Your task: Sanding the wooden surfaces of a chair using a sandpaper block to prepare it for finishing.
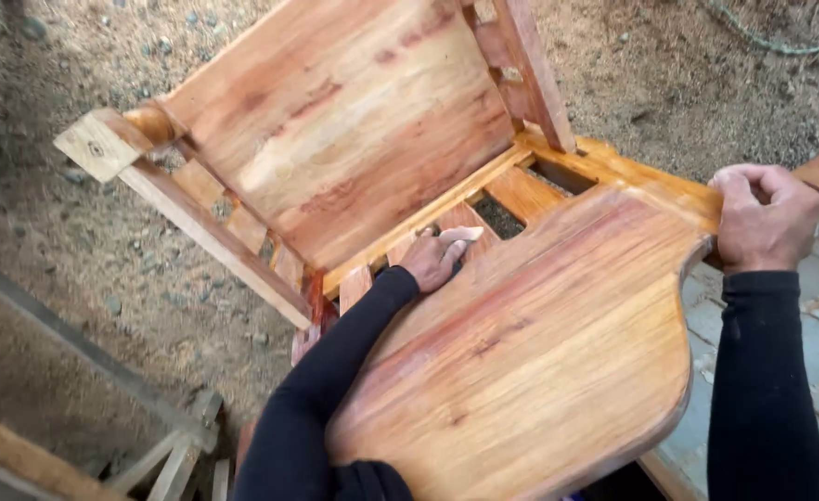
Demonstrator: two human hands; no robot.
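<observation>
Hands are working a wooden chair (pixel 483 306) tipped over on the sandy ground (pixel 84 278); right hand (pixel 767 218) is curling over the frame's far edge, apparently steadying it; left hand (pixel 435 260) is pinching a small pale scrap (pixel 462 235), pressing it at the slats; a wooden frame (pixel 163 455) is lying nearby, well apart.
</observation>
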